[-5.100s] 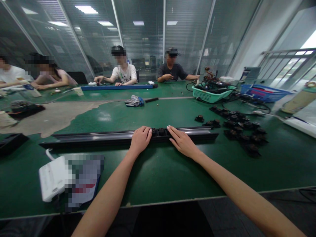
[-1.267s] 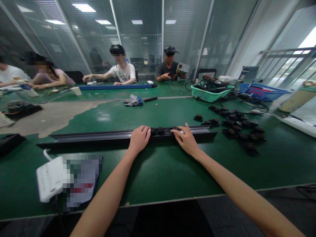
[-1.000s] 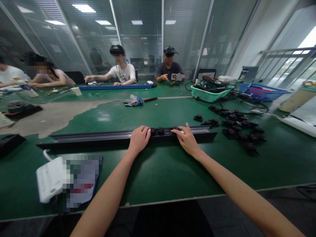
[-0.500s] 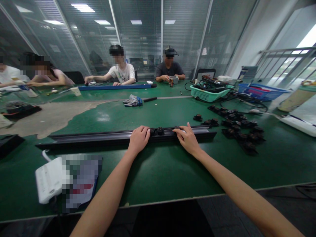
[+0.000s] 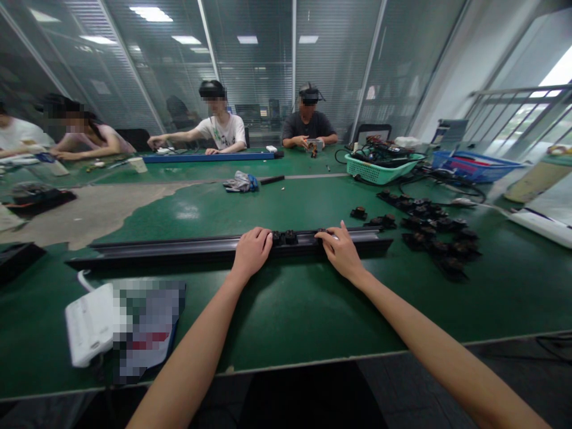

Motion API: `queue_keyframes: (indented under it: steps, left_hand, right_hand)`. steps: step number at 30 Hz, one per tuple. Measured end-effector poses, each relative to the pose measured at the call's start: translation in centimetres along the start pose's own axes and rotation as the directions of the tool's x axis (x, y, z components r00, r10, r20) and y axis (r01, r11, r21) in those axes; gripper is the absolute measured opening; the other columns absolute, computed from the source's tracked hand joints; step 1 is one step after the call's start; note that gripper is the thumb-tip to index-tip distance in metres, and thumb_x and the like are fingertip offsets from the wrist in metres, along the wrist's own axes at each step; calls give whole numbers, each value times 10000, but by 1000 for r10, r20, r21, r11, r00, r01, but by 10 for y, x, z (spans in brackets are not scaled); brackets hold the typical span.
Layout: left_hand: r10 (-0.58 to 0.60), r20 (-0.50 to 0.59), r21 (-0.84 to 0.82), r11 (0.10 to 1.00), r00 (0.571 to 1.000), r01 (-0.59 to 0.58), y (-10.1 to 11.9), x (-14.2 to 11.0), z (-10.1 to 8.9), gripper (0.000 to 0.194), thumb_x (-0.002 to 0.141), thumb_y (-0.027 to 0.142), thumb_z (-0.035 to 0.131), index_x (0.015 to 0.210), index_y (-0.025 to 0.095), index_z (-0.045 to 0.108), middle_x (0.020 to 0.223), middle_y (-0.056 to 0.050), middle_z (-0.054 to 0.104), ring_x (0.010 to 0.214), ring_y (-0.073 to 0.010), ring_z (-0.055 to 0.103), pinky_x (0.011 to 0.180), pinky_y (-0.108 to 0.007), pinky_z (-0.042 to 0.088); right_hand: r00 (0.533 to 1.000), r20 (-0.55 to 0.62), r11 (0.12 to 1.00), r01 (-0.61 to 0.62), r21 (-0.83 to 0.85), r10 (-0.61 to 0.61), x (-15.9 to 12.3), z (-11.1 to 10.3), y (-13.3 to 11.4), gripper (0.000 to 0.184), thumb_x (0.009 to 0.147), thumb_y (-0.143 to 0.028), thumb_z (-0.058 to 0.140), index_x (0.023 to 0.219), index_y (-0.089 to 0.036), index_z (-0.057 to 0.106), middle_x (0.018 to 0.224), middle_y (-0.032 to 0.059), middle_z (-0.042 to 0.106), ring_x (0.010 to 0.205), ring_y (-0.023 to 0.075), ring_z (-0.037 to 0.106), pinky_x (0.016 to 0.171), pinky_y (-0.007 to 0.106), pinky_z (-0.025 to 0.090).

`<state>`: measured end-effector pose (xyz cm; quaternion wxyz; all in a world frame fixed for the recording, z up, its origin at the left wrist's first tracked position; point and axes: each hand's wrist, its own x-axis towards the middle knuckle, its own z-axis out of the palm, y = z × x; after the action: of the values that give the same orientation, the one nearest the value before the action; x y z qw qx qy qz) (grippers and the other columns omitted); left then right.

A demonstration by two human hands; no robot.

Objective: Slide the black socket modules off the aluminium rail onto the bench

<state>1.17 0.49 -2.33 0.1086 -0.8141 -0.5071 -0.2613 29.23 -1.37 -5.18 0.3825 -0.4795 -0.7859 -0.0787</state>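
Observation:
A long black rail (image 5: 170,247) lies across the green table (image 5: 286,322) in front of me. My left hand (image 5: 252,251) rests on the rail with its fingers curled over the top edge. Two small black parts (image 5: 286,237) sit in the rail just right of that hand. My right hand (image 5: 342,253) lies on the rail further right, fingers bent and pressing on a small black part (image 5: 322,233) seated in it.
A heap of small black parts (image 5: 429,229) lies at the right. Behind it stand a green basket (image 5: 379,170) and a blue basket (image 5: 473,167). A white device (image 5: 92,325) lies near left. Several people sit at the far side behind a blue rail (image 5: 210,158).
My right hand has shifted slightly to the right along the rail. My left hand has stayed put. The person at the far side has lowered a grey object onto the table.

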Motion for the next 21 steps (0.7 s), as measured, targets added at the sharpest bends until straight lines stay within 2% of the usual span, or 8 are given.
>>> queue_keyframes:
  steps: [10, 21]
  left_hand:
    - [-2, -5, -7, 1000, 1000, 2, -1, 0, 1, 378, 1056, 356, 310, 1086, 192, 650, 1078, -90, 675, 979, -231, 625, 893, -369, 472]
    - [-1, 1, -7, 1000, 1000, 1, -1, 1, 1, 371, 1055, 351, 315, 1092, 192, 648, 1079, -89, 674, 991, -227, 627, 908, -367, 475]
  right_hand:
    - [1000, 6, 1000, -6, -16, 6, 0, 0, 0, 377, 968, -167, 396, 1164, -242, 709, 1055, 86, 606, 1066, 227, 594, 1198, 662, 261]
    - [1000, -16, 1000, -23, -17, 22, 1, -4, 3, 326, 957, -192, 433, 1109, -241, 718, 1002, 75, 600, 1006, 222, 598, 1199, 655, 261]
